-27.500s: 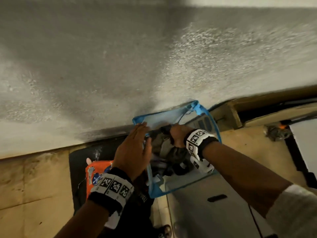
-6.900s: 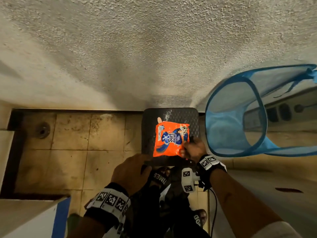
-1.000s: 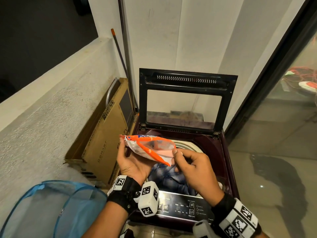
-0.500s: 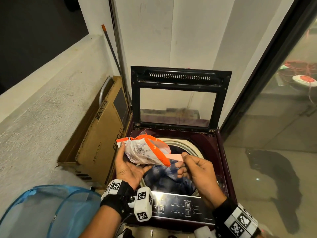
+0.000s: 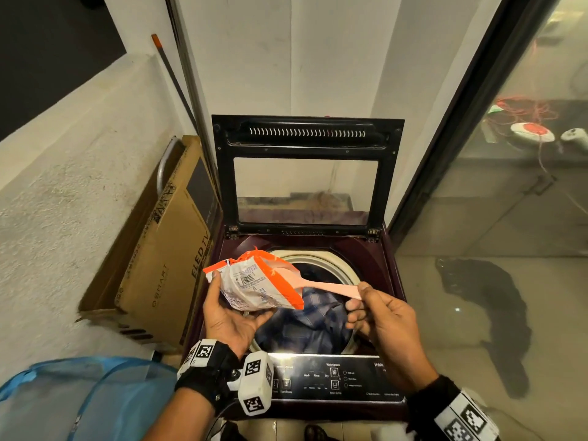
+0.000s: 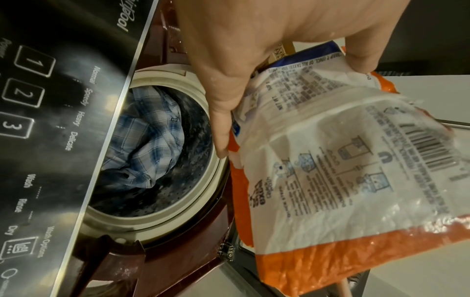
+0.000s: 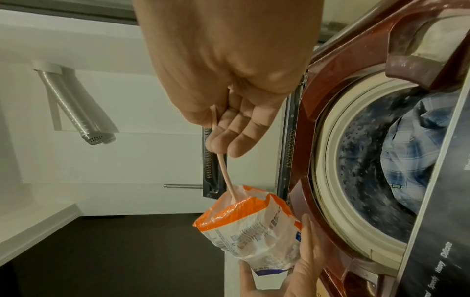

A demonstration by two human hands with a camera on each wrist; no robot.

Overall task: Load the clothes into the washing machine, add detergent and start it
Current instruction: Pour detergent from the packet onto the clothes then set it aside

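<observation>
A top-loading washing machine point(image 5: 380, 275) stands with its glass lid point(image 5: 305, 173) raised. Blue checked clothes point(image 5: 311, 319) point(image 6: 150, 136) point(image 7: 419, 144) lie in the drum. My left hand point(image 5: 232, 316) holds an orange and white detergent packet point(image 5: 254, 284) point(image 6: 343, 170) point(image 7: 249, 227) over the drum's left rim, mouth open. My right hand point(image 5: 378, 316) pinches the end of a pink plastic spoon point(image 5: 321, 285) point(image 7: 225, 168) whose bowl sits inside the packet. The control panel point(image 5: 334, 380) point(image 6: 38, 140) lies at the machine's front.
A blue mesh laundry basket point(image 5: 79, 399) stands at the lower left. A cardboard TV box point(image 5: 165, 259) leans between the rough wall and the machine. A glass partition point(image 5: 509, 202) closes off the right, with a dark patch on the floor behind it.
The right hand has drawn back to the right, so more of the pink spoon's handle shows outside the packet. The left hand has tilted the packet up over the drum.
</observation>
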